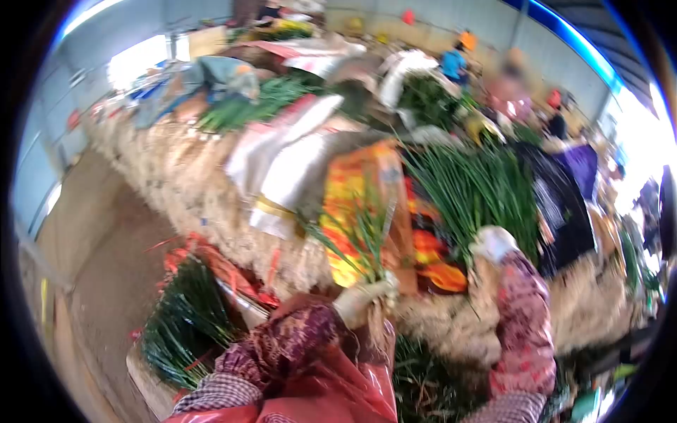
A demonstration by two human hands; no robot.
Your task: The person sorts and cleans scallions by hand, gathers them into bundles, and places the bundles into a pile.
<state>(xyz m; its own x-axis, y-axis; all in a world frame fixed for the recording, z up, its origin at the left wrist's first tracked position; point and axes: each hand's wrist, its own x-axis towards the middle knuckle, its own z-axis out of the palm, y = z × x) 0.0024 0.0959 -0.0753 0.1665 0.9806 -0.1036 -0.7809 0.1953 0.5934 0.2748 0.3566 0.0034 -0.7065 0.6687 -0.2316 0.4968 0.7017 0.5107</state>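
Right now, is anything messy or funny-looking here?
Yes, a bit: a dark tangle of loose greens lies low down, beneath the heap's edge. It looks odd because the long green stalks by the right hand lie mostly side by side. The picture is blurry, so I can't tell whether they were dropped.

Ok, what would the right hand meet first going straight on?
Probably the green stalks just ahead; the right hand seems to be at their near edge, though depth is unclear.
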